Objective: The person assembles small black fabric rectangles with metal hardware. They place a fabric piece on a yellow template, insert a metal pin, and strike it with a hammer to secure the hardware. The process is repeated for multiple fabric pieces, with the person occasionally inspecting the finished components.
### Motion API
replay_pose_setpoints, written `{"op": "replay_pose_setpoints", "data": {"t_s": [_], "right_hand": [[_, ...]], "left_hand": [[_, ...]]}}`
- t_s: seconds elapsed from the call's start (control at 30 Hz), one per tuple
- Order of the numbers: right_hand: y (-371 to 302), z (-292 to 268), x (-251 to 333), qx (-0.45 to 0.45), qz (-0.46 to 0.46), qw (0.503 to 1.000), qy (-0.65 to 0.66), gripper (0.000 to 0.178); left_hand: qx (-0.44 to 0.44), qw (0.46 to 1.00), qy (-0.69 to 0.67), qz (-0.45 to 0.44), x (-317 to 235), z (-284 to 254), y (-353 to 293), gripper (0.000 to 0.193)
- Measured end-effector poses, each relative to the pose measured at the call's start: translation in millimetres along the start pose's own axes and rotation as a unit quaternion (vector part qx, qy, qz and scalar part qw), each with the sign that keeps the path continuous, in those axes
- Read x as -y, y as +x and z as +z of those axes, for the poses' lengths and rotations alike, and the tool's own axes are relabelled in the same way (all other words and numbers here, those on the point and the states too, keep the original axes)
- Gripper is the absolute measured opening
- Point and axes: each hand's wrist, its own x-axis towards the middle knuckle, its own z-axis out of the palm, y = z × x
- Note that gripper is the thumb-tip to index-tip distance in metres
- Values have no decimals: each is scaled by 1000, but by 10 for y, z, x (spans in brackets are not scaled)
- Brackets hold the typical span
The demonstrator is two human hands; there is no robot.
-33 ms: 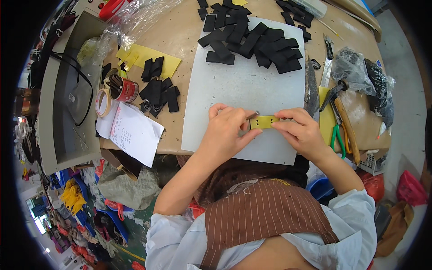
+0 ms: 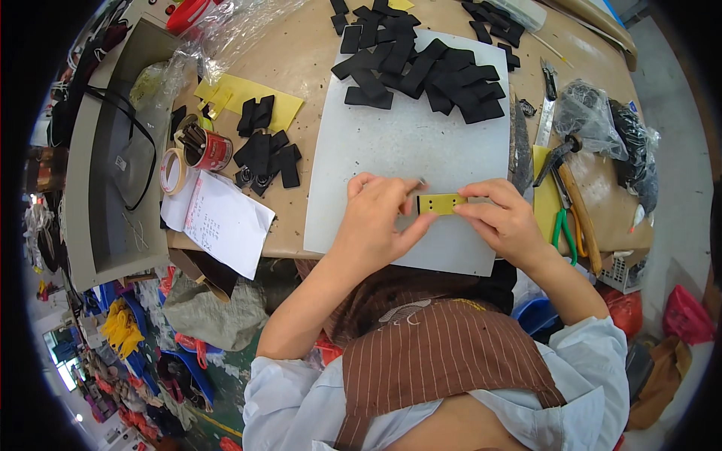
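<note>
Over the near part of the white board [image 2: 361,139], my right hand [image 2: 500,214] pinches the right end of a small yellow strip [image 2: 444,204] between thumb and fingers. Several dark holes run through the strip, and a black edge shows at its left end. My left hand [image 2: 376,218] is closed around a short thin metal rod [image 2: 420,182]; its tip is blurred and sticks out past the forefinger. The left thumb reaches to the strip's lower left corner. Beyond both hands, a heap of black strap pieces [image 2: 421,71] lies on the board.
At left are a red can of tools [image 2: 214,152], a tape roll [image 2: 172,171], an open notebook [image 2: 233,222], black pieces [image 2: 263,154] and yellow sheets [image 2: 259,101]. At right lie a cutter knife [image 2: 547,98], a hammer [image 2: 579,210], green-handled scissors [image 2: 562,233] and plastic bags [image 2: 590,116].
The metal rod's tip has shifted slightly up and left, and the left forefinger has drawn away from the strip. My right hand and the strip stay in place.
</note>
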Motion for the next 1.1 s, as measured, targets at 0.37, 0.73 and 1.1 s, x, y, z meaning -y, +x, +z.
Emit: {"op": "replay_pose_setpoints", "data": {"t_s": [0.37, 0.73, 1.1], "right_hand": [[-15, -44, -19, 6, -23, 998, -54, 18], [-947, -874, -787, -66, 317, 904, -279, 25], [-47, -1800, 422, -188, 112, 932, 290, 42]], "left_hand": [[29, 976, -213, -28, -137, 278, 251, 8], [10, 980, -192, -43, -142, 345, 221, 9], [-60, 988, -94, 110, -178, 412, 214, 10]]}}
